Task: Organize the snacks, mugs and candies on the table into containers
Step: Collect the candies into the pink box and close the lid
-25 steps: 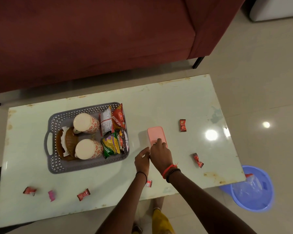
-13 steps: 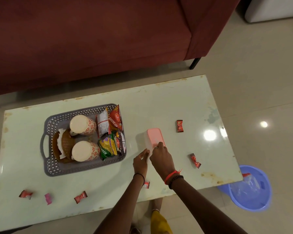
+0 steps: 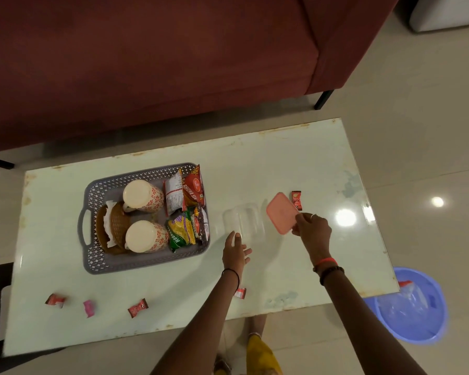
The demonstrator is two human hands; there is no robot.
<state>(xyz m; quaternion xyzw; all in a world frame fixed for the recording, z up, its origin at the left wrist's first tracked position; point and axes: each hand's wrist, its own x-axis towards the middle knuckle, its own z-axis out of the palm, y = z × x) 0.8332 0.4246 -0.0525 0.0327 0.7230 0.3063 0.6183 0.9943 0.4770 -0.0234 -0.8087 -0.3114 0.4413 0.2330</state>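
Lifted off since a second ago, the pink lid [image 3: 281, 213] is now pinched at its near corner by the right hand [image 3: 312, 228] and held tilted above the table [image 3: 295, 158], beside the clear container [image 3: 243, 220] it had covered. From the left, three wrapped candies lie near the table's front edge: a red candy [image 3: 55, 300], a pink candy [image 3: 88, 308] and another red candy [image 3: 138, 307], all well apart from the containers. Behind them the grey perforated basket [image 3: 146, 262] holds brown woven coasters [image 3: 114, 228], two patterned mugs [image 3: 144, 196] lying on their sides, and snack packets [image 3: 186, 209] packed along its right wall. Just right of the basket stands the clear container, open-topped, with the left hand [image 3: 234, 251] at its near side, fingers loosely spread and gripping nothing. A small red-and-white candy [image 3: 240, 293] lies partly hidden under the left forearm. Past the lid, a red candy wrapper [image 3: 296, 200] rests on the table. On the floor at far right sits a blue plastic tub [image 3: 414, 307].
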